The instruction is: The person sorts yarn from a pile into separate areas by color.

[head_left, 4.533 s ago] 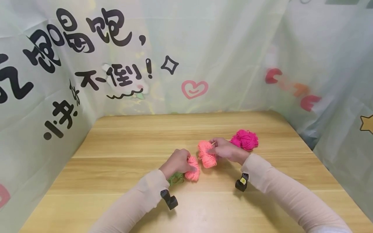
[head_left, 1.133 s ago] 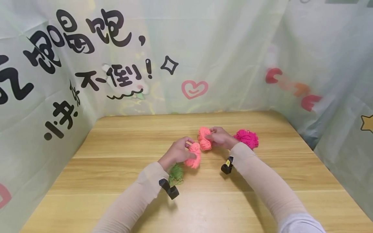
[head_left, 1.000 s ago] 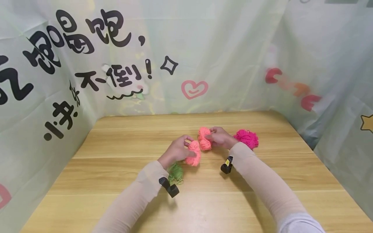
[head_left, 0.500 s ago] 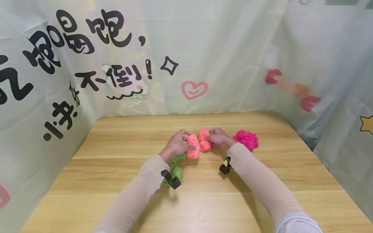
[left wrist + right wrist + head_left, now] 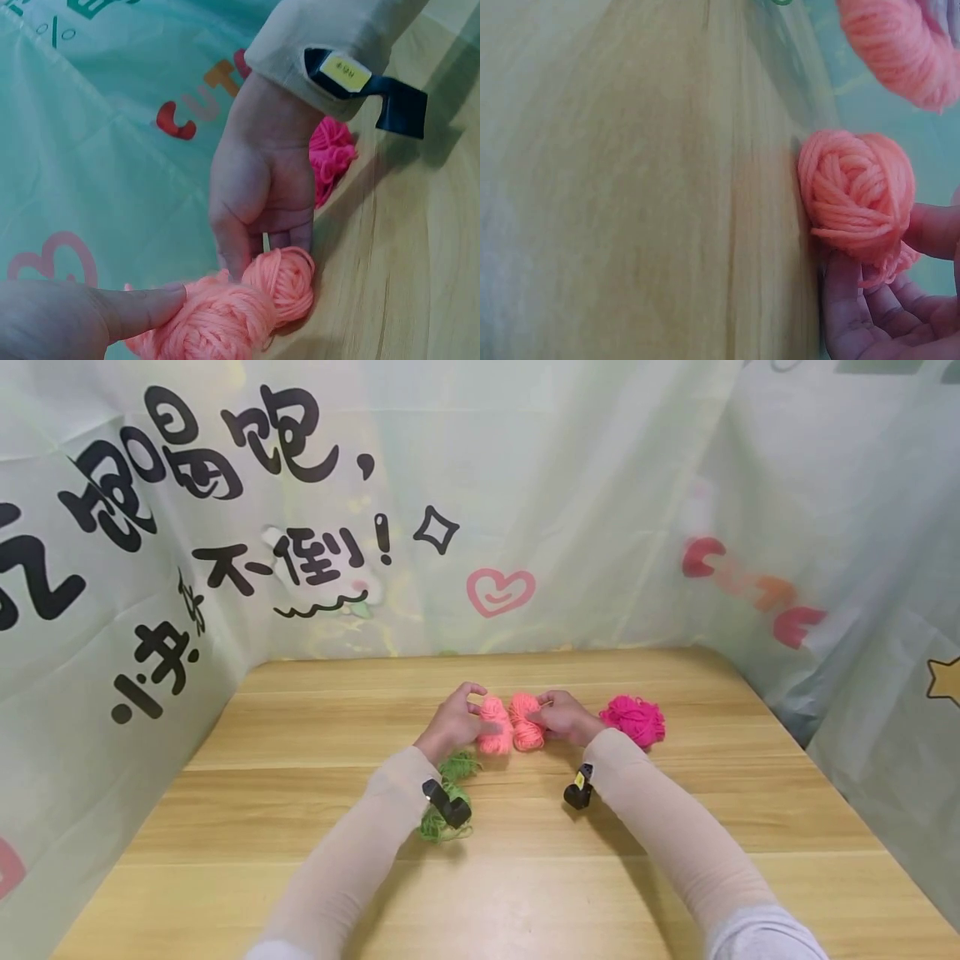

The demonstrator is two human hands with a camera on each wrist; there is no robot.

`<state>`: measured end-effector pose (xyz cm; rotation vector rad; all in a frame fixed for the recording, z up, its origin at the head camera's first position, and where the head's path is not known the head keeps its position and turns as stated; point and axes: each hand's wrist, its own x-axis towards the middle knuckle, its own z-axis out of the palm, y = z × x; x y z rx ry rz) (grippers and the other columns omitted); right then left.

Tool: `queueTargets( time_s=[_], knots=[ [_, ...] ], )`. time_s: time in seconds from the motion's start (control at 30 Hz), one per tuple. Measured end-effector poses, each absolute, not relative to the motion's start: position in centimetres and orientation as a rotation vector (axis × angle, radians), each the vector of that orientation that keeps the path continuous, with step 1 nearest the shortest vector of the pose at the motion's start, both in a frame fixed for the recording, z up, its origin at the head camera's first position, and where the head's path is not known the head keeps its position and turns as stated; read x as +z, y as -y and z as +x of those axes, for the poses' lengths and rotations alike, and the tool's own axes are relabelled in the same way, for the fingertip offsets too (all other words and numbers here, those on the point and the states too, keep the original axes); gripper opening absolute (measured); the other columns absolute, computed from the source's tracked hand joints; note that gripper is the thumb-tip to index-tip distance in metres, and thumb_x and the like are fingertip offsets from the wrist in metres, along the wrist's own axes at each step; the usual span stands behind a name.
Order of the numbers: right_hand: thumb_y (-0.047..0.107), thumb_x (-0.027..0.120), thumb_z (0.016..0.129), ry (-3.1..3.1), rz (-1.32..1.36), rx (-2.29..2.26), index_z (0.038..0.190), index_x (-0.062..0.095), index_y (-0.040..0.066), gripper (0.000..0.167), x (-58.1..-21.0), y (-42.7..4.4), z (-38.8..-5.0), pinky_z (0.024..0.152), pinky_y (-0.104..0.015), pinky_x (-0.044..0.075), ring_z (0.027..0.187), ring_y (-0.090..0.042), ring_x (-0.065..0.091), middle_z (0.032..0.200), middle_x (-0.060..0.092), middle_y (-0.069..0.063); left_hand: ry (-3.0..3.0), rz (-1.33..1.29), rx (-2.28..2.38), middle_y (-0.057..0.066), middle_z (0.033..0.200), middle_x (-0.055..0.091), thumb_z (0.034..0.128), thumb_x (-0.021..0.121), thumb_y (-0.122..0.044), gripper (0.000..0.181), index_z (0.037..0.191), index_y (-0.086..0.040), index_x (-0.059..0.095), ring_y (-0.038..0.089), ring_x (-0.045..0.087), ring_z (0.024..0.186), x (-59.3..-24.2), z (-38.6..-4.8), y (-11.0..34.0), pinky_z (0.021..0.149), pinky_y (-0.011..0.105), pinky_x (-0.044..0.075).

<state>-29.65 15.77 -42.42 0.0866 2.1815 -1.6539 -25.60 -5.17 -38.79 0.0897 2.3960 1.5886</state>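
Note:
Two small salmon-pink skeins of yarn are side by side near the middle of the table. My left hand grips the left pink skein, its thumb across the front; in the right wrist view this skein appears raised off the wood. My right hand holds the right pink skein between thumb and fingers. That skein sits at the table surface in the right wrist view. In the left wrist view the held skein overlaps the other one.
Green yarn lies under and beside my left wrist, partly hidden by the black wrist camera. A magenta yarn bundle lies just right of my right hand. Printed cloth surrounds the wooden table at back and sides.
My left hand has carried its pink skein away from me, up beside the other one. My right hand moved its skein back earlier and now stays nearly still. More green yarn is uncovered.

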Motion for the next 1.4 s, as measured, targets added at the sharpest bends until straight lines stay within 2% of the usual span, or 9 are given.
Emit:
queueTargets(
  time_s=[0.23, 0.43, 0.63, 0.87, 1.0, 1.2, 1.4],
  knots=[
    [0.003, 0.058, 0.094, -2.182, 0.081, -1.665, 0.127, 0.040, -0.007, 0.039, -42.7, -15.8, -29.5, 0.068, -0.028, 0.055, 0.079, -0.015, 0.054, 0.099, 0.049, -0.012, -2.342, 0.047, 1.662, 0.017, 0.119, 0.052, 0.0804, 0.075, 0.005, 0.069, 0.139, -0.010, 0.040, 0.026, 0.059, 0.084, -39.8, -26.7, 4.9, 0.077, 0.043, 0.055],
    [0.002, 0.057, 0.094, -2.191, 0.100, -1.665, 0.125, 0.041, -0.007, 0.036, -42.9, -15.7, -29.4, 0.068, -0.028, 0.054, 0.079, -0.016, 0.053, 0.100, 0.048, -0.013, -2.370, 0.030, 1.629, 0.016, 0.117, 0.054, 0.0808, 0.076, 0.002, 0.062, 0.132, -0.012, 0.043, 0.026, 0.061, 0.083, -40.4, -27.3, 4.6, 0.073, 0.040, 0.056],
    [0.003, 0.058, 0.094, -2.204, 0.097, -1.659, 0.123, 0.042, -0.006, 0.034, -43.1, -15.7, -29.4, 0.068, -0.027, 0.054, 0.079, -0.016, 0.054, 0.100, 0.048, -0.013, -2.418, 0.033, 1.595, 0.016, 0.117, 0.055, 0.0806, 0.077, -0.001, 0.060, 0.130, -0.010, 0.044, 0.026, 0.059, 0.089, -41.0, -27.6, 4.4, 0.070, 0.033, 0.054],
    [0.005, 0.059, 0.095, -2.236, 0.087, -1.635, 0.124, 0.042, -0.007, 0.036, -42.9, -15.7, -29.4, 0.063, -0.026, 0.052, 0.073, -0.014, 0.054, 0.096, 0.050, -0.012, -2.468, 0.010, 1.562, 0.017, 0.121, 0.053, 0.0826, 0.076, -0.004, 0.059, 0.132, -0.009, 0.044, 0.028, 0.058, 0.096, -41.4, -27.7, 4.1, 0.071, 0.032, 0.053],
    [0.005, 0.059, 0.094, -2.262, 0.097, -1.608, 0.124, 0.044, -0.005, 0.035, -42.8, -15.7, -29.5, 0.060, -0.025, 0.050, 0.071, -0.013, 0.053, 0.095, 0.051, -0.012, -2.493, -0.010, 1.539, 0.015, 0.120, 0.054, 0.0822, 0.076, -0.004, 0.051, 0.124, -0.008, 0.047, 0.028, 0.058, 0.097, -41.4, -27.8, 4.1, 0.070, 0.033, 0.053],
    [0.005, 0.060, 0.094, -2.301, 0.093, -1.571, 0.122, 0.046, -0.004, 0.033, -42.6, -15.8, -29.6, 0.059, -0.025, 0.048, 0.069, -0.013, 0.052, 0.097, 0.051, -0.012, -2.609, 0.011, 1.438, 0.012, 0.109, 0.058, 0.0814, 0.078, -0.008, 0.038, 0.111, -0.006, 0.054, 0.026, 0.058, 0.092, -41.4, -27.9, 3.9, 0.070, 0.033, 0.052],
    [0.006, 0.061, 0.093, -2.323, 0.087, -1.549, 0.122, 0.046, -0.004, 0.034, -42.4, -15.8, -29.4, 0.058, -0.025, 0.048, 0.068, -0.013, 0.052, 0.096, 0.052, -0.012, -2.677, 0.061, 1.332, 0.011, 0.109, 0.063, 0.0823, 0.079, -0.015, 0.037, 0.112, -0.005, 0.060, 0.027, 0.060, 0.097, -41.5, -28.0, 3.5, 0.078, 0.035, 0.053]
  ],
)
